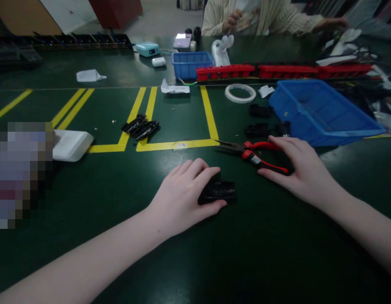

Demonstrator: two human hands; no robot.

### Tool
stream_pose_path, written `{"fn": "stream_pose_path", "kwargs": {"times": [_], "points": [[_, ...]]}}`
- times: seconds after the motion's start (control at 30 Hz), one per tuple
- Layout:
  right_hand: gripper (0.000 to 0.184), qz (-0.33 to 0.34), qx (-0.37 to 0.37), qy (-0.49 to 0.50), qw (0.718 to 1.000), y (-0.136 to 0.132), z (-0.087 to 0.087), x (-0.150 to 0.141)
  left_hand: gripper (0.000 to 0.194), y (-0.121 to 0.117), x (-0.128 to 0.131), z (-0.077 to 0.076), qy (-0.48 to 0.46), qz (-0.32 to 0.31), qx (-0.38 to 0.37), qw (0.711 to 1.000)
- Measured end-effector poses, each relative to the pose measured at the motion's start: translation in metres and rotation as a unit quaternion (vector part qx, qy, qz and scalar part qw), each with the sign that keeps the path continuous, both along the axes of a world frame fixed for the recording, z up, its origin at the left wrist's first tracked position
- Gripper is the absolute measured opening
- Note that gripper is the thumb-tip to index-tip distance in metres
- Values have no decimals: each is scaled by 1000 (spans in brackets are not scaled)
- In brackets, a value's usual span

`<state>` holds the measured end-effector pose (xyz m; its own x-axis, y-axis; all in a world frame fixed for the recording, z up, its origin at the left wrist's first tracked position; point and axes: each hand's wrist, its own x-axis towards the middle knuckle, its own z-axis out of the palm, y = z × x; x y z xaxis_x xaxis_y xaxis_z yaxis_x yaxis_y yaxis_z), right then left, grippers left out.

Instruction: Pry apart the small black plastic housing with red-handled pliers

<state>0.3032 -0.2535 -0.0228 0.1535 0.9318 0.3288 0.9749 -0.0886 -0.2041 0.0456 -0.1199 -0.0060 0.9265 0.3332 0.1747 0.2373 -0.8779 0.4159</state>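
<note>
My left hand (185, 190) rests on the dark green table with its fingers and thumb closed round a small black plastic part (218, 191). My right hand (296, 166) lies over the handles of red-and-black long-nose pliers (250, 153), fingers curved down onto them; the jaws point left. Whether the pliers are lifted or only touched is unclear. Two more black parts (258, 120) lie just beyond the pliers.
A large blue bin (322, 114) stands at right, a smaller blue bin (190, 63) farther back. A pile of black parts (140, 126) lies on yellow floor-style lines. A tape roll (240, 93), red trays (277, 71), a white block (71, 145). Another person sits across the table.
</note>
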Motion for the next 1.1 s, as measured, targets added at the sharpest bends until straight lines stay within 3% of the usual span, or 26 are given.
{"fn": "stream_pose_path", "kwargs": {"times": [0.27,0.53,0.7,0.9,1.1], "points": [[91,-70,-10,2,998,-9,-2,-4,31,2,0,0,7,5,-25,1000],[66,-83,1,53,995,2,3,-20,29,1,-2,5,24,-9,-28,999],[62,-86,9,69,994,-25,9,-27,33,9,-4,7,33,-71,-13,997],[60,-68,43,38,996,-57,8,-29,29,15,-3,6,23,-39,-53,998],[54,-43,36,157,986,-61,12,-35,28,18,-3,3,7,-55,-79,995]]}}
